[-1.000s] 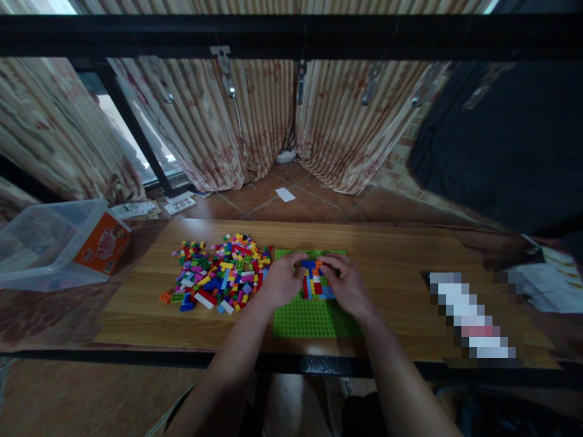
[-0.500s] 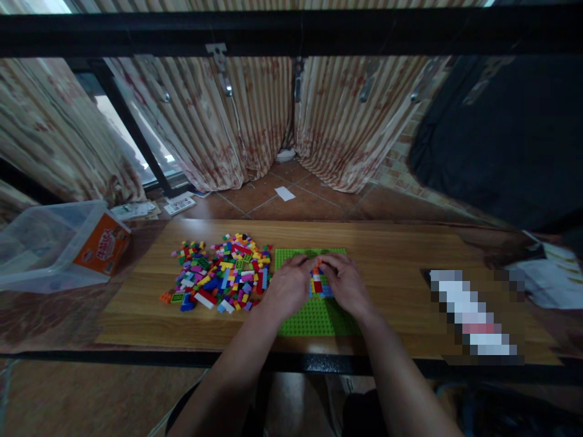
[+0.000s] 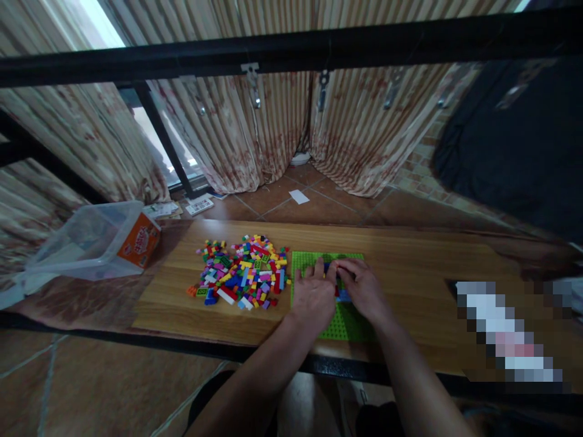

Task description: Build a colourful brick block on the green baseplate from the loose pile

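A green studded baseplate lies on the table under both hands. Across its upper middle sits a small build of toy bricks, with light blue, dark blue and red showing between my hands. My left hand rests palm down over the build's left side, its fingers stretched out and apart. From the right, my right hand has thumb and fingers pinched together at the build's upper part. A speck of orange brick shows at those fingertips; most of it is covered.
A heap of loose, many-coloured bricks spreads over the wooden table left of the baseplate. Beyond the table's left end stands a clear plastic bin with an orange label. A blurred-out item lies at the right. A black bar crosses behind.
The view has swung left, so everything sits farther right. My left fingers have gone from a pinch by the orange brick to lying spread over the build. My right hand stays pinched there.
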{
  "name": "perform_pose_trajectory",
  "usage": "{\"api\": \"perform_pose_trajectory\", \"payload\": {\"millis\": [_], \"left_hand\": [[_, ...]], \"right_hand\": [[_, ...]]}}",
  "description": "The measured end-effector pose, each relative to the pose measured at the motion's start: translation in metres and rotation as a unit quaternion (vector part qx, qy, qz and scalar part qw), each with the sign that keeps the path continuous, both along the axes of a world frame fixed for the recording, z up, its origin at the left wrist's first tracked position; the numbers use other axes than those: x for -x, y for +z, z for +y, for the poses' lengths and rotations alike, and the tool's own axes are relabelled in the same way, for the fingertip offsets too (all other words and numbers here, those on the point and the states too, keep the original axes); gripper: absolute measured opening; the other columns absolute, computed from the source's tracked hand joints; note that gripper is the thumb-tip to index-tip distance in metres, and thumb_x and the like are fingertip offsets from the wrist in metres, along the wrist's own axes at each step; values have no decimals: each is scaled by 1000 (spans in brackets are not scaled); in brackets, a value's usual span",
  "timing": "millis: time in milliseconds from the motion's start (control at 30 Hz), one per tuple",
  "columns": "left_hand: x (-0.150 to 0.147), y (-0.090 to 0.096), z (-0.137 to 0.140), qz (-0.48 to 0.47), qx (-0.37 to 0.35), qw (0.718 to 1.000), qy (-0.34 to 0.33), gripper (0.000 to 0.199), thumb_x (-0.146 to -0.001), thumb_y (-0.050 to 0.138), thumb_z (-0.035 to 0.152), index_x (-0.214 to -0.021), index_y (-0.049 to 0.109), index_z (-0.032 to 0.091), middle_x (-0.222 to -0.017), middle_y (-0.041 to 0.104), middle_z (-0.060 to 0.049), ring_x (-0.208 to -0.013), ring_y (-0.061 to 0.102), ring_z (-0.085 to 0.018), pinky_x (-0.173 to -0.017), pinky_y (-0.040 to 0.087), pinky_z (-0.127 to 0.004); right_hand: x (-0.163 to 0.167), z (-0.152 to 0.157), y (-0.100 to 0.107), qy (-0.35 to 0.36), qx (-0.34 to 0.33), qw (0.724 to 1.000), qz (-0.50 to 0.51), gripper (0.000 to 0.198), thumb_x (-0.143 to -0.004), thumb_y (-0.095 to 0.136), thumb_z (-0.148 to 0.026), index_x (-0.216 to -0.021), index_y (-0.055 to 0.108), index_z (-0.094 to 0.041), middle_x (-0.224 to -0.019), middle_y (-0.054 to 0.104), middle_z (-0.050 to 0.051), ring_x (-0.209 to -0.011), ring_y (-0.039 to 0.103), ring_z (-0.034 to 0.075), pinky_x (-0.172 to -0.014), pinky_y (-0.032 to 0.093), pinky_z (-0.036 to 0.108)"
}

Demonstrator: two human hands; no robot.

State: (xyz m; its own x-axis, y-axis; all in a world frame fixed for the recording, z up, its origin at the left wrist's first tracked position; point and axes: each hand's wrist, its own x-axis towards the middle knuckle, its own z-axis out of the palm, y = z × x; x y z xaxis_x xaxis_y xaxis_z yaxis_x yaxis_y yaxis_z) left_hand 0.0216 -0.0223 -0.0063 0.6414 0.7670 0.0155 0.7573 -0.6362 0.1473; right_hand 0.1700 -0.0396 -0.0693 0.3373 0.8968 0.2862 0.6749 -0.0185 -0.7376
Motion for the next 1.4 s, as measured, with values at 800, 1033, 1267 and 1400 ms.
{"api": "perform_pose_trajectory", "payload": {"millis": [800,1033,1267,1400], "left_hand": [[93,-3,82,-54,-43,964,255,23,-84,50,20,-98,70,19,-95,74,-9,-94,67,-25,-83,49,-31],[88,-3,82,-51,-38,967,246,26,-84,54,26,-103,70,18,-96,75,-12,-95,68,-28,-82,50,-34],[88,-1,83,-24,-33,969,245,26,-84,48,20,-95,71,16,-91,74,-15,-95,68,-30,-80,50,-35],[87,1,82,1,-37,970,240,28,-84,45,18,-94,70,14,-91,73,-16,-93,69,-29,-81,49,-36]], "right_hand": [[4,-7,18,-69,57,996,-8,43,-88,45,-46,-104,72,-16,-109,71,13,-101,64,26,-93,47,45],[3,-6,16,-72,41,996,-16,40,-87,46,-43,-101,72,-17,-105,72,12,-99,65,26,-92,47,46],[2,-7,17,-80,19,997,-2,35,-88,44,-38,-98,73,-21,-101,74,9,-94,66,25,-89,49,44],[2,-7,19,-82,19,996,-4,36,-88,43,-37,-96,73,-19,-100,74,11,-94,66,25,-89,49,44]]}}
